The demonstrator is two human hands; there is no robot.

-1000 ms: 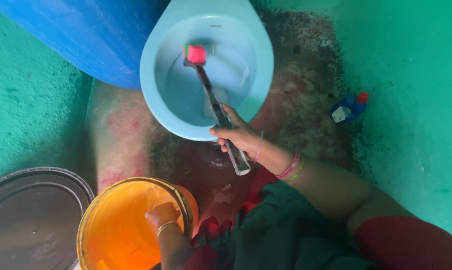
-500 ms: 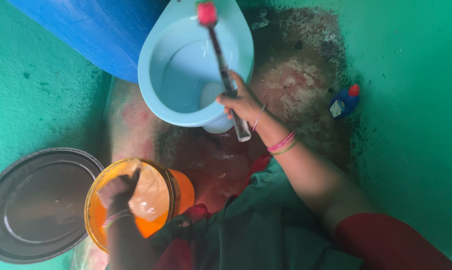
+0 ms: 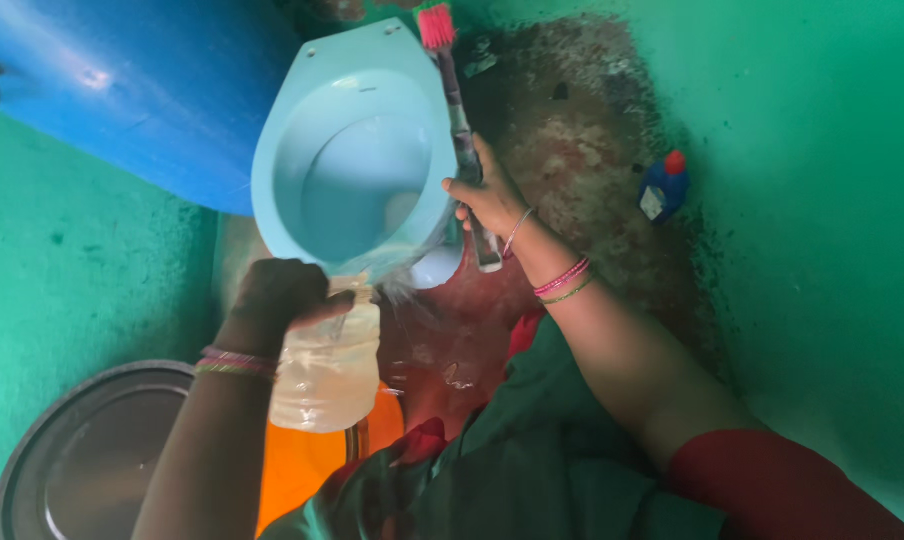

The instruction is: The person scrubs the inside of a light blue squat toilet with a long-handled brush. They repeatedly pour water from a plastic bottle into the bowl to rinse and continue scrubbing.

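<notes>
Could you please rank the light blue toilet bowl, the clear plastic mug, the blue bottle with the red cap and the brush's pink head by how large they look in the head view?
1. light blue toilet bowl
2. clear plastic mug, though it is nearer the camera
3. blue bottle with the red cap
4. brush's pink head

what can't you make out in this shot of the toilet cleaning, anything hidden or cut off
Head view only:
- Orange plastic bucket: mostly hidden behind the left hand, its forearm and the clear plastic jug.
- Round dark metal lid: cut off by the bottom edge.
- Red-bristled toilet brush: head clipped by the top edge; right hand covers part of the handle.
- Small blue bottle: too small to read.
</notes>
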